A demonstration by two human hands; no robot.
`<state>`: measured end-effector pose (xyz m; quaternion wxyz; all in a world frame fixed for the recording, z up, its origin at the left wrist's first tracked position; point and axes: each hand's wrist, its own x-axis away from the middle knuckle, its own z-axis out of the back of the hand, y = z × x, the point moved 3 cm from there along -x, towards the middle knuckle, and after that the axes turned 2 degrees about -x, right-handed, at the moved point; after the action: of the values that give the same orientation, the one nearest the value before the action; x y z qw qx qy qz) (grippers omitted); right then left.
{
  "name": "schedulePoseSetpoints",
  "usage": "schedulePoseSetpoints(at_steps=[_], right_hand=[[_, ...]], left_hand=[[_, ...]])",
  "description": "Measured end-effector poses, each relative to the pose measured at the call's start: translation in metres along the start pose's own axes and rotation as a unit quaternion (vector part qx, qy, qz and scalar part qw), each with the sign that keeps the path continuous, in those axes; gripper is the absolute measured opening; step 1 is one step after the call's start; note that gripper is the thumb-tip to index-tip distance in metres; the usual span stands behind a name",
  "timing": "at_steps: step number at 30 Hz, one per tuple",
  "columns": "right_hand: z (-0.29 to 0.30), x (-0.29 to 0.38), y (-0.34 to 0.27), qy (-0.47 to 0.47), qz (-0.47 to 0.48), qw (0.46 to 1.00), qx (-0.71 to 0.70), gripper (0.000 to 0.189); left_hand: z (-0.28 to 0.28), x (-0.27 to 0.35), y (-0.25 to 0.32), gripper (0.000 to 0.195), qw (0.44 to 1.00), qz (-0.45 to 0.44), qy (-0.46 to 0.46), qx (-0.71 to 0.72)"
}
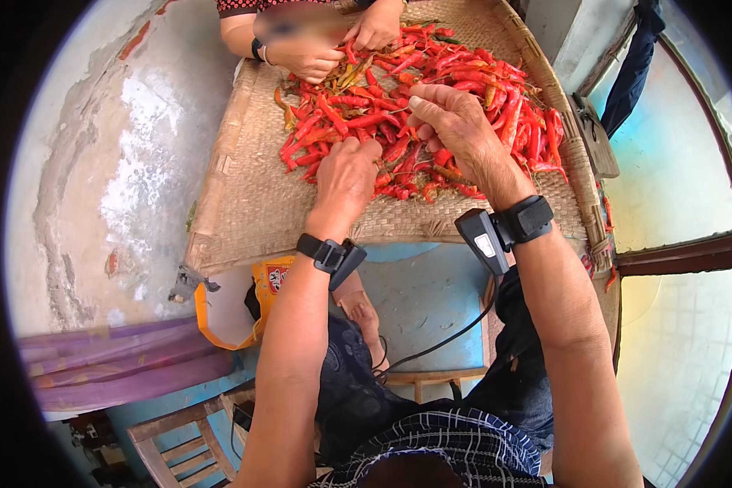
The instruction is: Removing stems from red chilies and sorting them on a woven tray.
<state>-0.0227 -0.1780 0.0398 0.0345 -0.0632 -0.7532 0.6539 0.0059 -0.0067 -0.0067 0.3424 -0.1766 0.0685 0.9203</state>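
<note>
Red chili peppers (366, 119) lie in a loose heap on a woven bamboo tray (262, 201), a few of them orange, yellowish or dark green. At the near edge of the heap, my left hand (349, 174) is bent down with curled fingers among the peppers. The back of that hand hides whatever its fingertips touch. My right hand (454, 119) hovers over the middle of the heap, thumb and index finger close together. A thin pepper stem points towards these fingertips, but whether they grip it is unclear.
Across the tray, another person's hands (308, 58) handle peppers. A cable hangs from the black device (483, 241) on my right wrist. Frosted window panes (677, 165) stand close on the right. An orange-yellow bag (219, 323) and a wooden chair (186, 448) are at lower left.
</note>
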Motion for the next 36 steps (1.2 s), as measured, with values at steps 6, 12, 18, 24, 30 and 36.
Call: schedulePoseSetpoints(at_steps=[6, 12, 18, 24, 30, 36], right_hand=[[-0.009, -0.007, 0.019, -0.051, 0.019, 0.995, 0.084, 0.028], [-0.04, 0.006, 0.029, -0.137, 0.092, 0.96, 0.225, 0.027], [-0.044, 0.004, 0.033, -0.182, 0.116, 0.93, 0.298, 0.019], [-0.035, 0.006, 0.032, -0.164, 0.104, 0.916, 0.35, 0.023], [-0.022, -0.003, 0.031, -0.107, 0.145, 0.899, 0.398, 0.022], [-0.009, -0.012, 0.002, -0.097, 0.18, 0.888, 0.412, 0.026]], left_hand=[[0.032, 0.004, -0.023, 0.014, 0.877, 0.16, 0.069, 0.447], [0.059, 0.015, -0.015, 0.022, 0.829, 0.176, 0.034, 0.53], [0.057, 0.015, -0.018, 0.023, 0.82, 0.179, 0.026, 0.544], [0.039, 0.017, -0.024, 0.022, 0.818, 0.223, 0.015, 0.53], [0.022, 0.016, -0.039, 0.024, 0.844, 0.237, 0.025, 0.481], [0.027, 0.016, -0.022, 0.025, 0.975, 0.105, -0.045, 0.191]])
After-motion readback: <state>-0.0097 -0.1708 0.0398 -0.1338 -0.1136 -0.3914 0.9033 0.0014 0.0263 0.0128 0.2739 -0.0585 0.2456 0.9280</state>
